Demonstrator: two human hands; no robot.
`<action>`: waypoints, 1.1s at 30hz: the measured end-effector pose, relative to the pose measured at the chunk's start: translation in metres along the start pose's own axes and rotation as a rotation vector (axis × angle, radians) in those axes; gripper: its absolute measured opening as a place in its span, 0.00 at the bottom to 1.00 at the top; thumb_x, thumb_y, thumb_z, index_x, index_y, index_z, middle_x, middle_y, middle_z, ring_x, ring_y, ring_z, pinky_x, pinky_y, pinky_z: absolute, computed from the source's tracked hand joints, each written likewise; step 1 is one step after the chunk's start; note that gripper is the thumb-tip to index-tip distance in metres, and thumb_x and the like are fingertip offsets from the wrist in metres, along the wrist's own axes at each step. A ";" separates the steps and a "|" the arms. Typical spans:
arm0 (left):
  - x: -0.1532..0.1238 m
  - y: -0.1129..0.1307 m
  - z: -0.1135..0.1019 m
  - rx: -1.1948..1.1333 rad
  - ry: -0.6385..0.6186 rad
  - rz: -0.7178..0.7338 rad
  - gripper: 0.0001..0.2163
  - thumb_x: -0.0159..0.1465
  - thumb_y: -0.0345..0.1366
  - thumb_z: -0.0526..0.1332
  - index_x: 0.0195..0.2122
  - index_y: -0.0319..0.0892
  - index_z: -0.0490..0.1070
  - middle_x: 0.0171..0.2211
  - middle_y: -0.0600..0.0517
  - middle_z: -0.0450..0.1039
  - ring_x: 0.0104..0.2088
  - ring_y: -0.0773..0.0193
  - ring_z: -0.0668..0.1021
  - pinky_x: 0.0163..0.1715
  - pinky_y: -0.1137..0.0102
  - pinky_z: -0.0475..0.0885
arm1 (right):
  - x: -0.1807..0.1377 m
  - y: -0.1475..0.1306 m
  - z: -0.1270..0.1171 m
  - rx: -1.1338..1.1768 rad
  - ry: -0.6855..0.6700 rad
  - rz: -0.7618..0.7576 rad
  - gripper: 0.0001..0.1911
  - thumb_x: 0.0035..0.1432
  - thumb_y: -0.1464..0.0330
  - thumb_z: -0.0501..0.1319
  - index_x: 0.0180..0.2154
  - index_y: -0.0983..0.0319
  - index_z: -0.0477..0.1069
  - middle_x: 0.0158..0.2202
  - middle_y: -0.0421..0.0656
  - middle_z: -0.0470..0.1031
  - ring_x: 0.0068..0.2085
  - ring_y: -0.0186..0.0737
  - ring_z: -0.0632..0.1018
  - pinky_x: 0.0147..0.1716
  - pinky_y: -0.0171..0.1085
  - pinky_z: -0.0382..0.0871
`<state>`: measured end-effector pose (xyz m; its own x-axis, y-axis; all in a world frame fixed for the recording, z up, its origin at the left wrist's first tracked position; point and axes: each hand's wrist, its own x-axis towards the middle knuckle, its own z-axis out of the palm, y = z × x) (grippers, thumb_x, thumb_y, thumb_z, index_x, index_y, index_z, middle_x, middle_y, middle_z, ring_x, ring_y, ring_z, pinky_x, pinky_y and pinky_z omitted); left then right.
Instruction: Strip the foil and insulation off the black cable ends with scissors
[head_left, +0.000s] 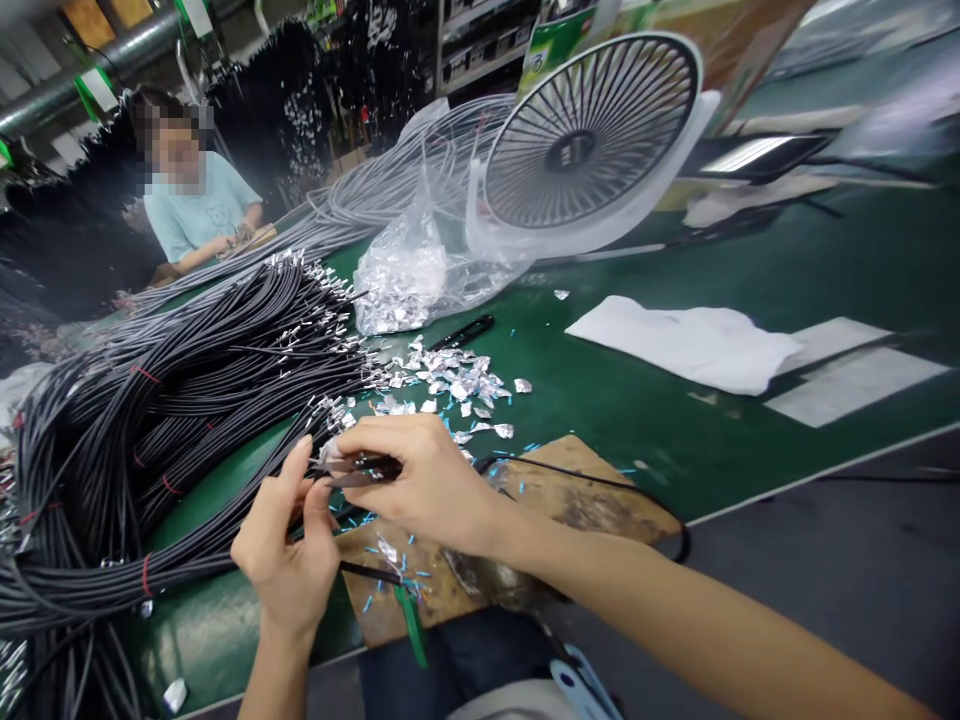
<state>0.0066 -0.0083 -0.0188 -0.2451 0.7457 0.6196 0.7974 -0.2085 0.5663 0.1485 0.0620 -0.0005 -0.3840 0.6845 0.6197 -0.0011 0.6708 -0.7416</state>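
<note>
We note the right grip (427, 482) closed round a pointed metal tool (376, 466); the left grip (281, 540) curled, its hold unclear; crinkled foil scraps (457, 378) beside smooth black cables (255, 320).

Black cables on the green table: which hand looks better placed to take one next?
Left, probably: the left hand is nearer the black cables, while the right hand holds a metal tool. Whether the left is free is unclear.

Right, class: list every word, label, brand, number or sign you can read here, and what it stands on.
"3", apparently: on the green package.
Fan hub: marking too blurred to read.
Green-and-white tags, upper left: any text is unreadable.
</note>
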 end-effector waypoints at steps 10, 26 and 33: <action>0.004 -0.001 0.002 0.128 0.055 0.184 0.07 0.63 0.32 0.58 0.34 0.41 0.75 0.26 0.52 0.74 0.27 0.68 0.75 0.28 0.74 0.69 | 0.000 -0.003 0.001 0.001 0.141 -0.054 0.07 0.53 0.76 0.59 0.31 0.65 0.76 0.22 0.40 0.72 0.23 0.31 0.70 0.22 0.30 0.64; 0.010 0.005 -0.009 -0.163 -0.235 -0.122 0.14 0.64 0.36 0.55 0.23 0.43 0.73 0.17 0.56 0.64 0.19 0.70 0.68 0.19 0.74 0.62 | -0.007 0.004 0.002 -0.161 0.062 -0.175 0.11 0.58 0.76 0.55 0.39 0.65 0.76 0.27 0.42 0.76 0.25 0.31 0.72 0.23 0.30 0.65; 0.006 0.005 -0.001 -0.203 0.014 -0.116 0.06 0.60 0.37 0.63 0.28 0.42 0.74 0.23 0.55 0.68 0.24 0.70 0.70 0.22 0.75 0.64 | 0.001 -0.007 0.003 0.108 0.127 0.101 0.04 0.52 0.75 0.62 0.31 0.65 0.77 0.23 0.39 0.71 0.22 0.29 0.68 0.21 0.30 0.62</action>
<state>0.0083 -0.0050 -0.0116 -0.3373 0.7638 0.5503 0.6364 -0.2458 0.7312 0.1456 0.0574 0.0047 -0.2678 0.7817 0.5632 -0.0705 0.5671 -0.8206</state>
